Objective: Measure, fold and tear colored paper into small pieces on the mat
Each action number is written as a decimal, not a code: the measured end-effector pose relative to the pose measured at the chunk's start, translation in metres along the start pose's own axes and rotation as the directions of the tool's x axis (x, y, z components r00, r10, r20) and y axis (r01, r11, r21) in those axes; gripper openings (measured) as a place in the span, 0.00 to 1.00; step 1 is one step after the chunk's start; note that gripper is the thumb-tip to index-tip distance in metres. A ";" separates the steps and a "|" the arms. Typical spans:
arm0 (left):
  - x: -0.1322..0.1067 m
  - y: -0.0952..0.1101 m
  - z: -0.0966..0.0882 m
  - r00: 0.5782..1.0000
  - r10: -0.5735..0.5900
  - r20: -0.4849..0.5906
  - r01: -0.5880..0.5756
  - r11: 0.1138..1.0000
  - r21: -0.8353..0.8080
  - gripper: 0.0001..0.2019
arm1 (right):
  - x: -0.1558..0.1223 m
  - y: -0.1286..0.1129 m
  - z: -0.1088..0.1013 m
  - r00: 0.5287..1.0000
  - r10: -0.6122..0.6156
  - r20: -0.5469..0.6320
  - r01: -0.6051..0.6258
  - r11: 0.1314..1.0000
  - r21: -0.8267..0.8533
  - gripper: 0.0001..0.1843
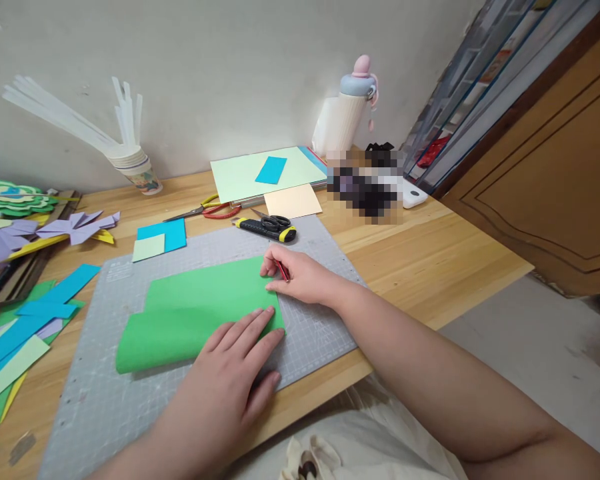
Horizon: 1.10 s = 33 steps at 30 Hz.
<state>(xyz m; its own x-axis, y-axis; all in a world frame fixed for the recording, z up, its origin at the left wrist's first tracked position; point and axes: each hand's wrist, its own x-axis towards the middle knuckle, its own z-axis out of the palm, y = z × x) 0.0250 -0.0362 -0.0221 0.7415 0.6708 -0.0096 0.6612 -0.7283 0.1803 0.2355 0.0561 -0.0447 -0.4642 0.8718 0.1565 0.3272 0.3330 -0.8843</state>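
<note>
A sheet of green paper lies on the grey cutting mat, its near side rolled over in a loose fold. My left hand rests on that fold with its fingers stretched out flat. At the sheet's right edge is my right hand, closed with the fingertips and thumb bent in. A slim red pencil-like stick shows in its grip; its tip is hidden. Just beyond this hand lie a black and yellow utility knife and small black scissors.
Blue and pale green paper pieces lie at the mat's far edge, near red and yellow-handled scissors. Paper strips and paper flowers cover the left. Paper cups with white strips and a bottle stand by the wall.
</note>
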 end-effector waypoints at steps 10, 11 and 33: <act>0.001 0.000 0.002 1.000 0.010 -0.013 -0.009 0.999 0.039 0.24 | 0.000 0.000 -0.001 0.998 -0.047 0.046 0.050 0.997 -0.067 0.15; 0.001 0.000 0.002 1.000 0.010 -0.014 -0.009 0.999 0.041 0.24 | 0.000 0.000 -0.001 0.998 -0.049 0.046 0.052 0.996 -0.068 0.15; 0.001 0.002 -0.002 1.000 0.017 -0.012 -0.017 0.998 0.056 0.19 | 0.000 0.000 -0.002 0.997 -0.065 0.045 0.069 0.994 -0.082 0.14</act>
<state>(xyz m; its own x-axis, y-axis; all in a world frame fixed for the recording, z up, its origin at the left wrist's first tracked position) 0.0266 -0.0370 -0.0197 0.7515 0.6597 0.0050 0.6541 -0.7460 0.1252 0.2373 0.0568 -0.0436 -0.5210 0.8312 0.1939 0.3608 0.4204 -0.8325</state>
